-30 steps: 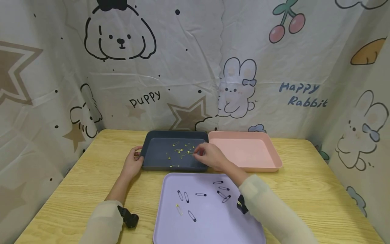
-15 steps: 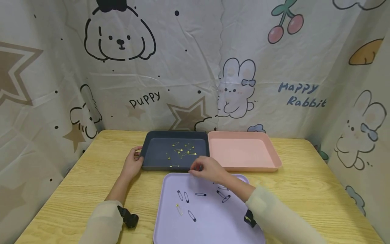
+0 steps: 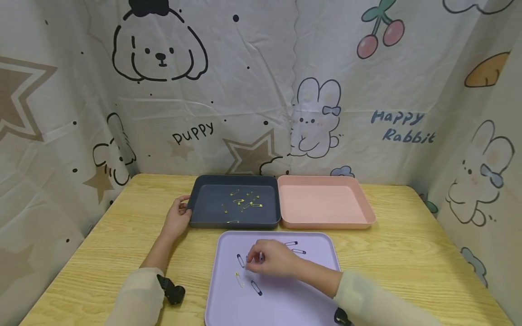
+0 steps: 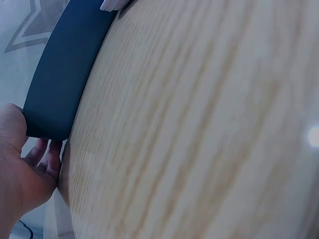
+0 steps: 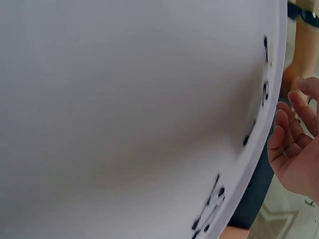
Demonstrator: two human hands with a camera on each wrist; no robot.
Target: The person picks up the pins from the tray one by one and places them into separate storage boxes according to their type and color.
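Observation:
My left hand point(image 3: 176, 219) holds the left end of a dark blue tray point(image 3: 208, 203). In the left wrist view its thumb lies at one edge of the tray wall point(image 4: 65, 69), with the fingers curled at the other. Several gold safety pins point(image 3: 256, 205) lie scattered in that tray. My right hand point(image 3: 275, 259) hovers over a lilac tray point(image 3: 293, 301), fingers loosely bent and nothing visible between them. Black safety pins point(image 3: 256, 288) lie there, some hidden behind this hand, along with one gold safety pin point(image 3: 239, 280). The right wrist view shows the thumb and fingers point(image 5: 281, 139) apart.
A pink tray point(image 3: 326, 201) with nothing in it stands against the dark tray's right side. All three trays sit on a wood-grain table point(image 3: 416, 253). A printed cloth point(image 3: 244, 99) hangs behind and at both sides.
My right hand has left a gold safety pin in the dark tray and moved back toward me over the lilac tray. The left hand has stayed at the dark tray.

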